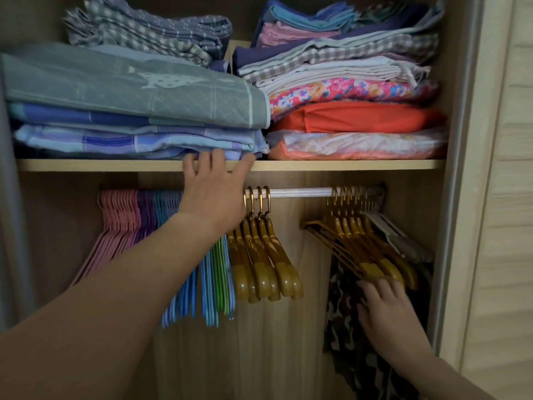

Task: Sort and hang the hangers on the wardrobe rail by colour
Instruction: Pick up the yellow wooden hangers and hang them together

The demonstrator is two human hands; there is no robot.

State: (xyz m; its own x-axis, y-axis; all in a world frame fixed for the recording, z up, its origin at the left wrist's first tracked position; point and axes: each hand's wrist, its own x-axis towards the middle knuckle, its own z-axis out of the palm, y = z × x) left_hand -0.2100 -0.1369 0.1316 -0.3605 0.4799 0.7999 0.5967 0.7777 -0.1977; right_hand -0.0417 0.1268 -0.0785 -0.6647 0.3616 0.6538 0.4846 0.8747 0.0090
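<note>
Mid-sort, gathering the golds: my left hand (215, 187) is up by the rail (301, 192) w/ fingers spread, gripping nothing, fingertips at the shelf edge (346, 165). My right hand (385, 306) is at the low ends of the right gold hangers (372, 249); too blurred to tell if it's gripping them. Next, prob: slide that bunch left along the rail to the middle gold hangers (265, 255), keeping hooks on. Counts: 4 gold mid, approx 6 right; pink (115, 226), purple (147, 215), blue (184, 295) and green (220, 269) bunches are too packed to count.
</note>
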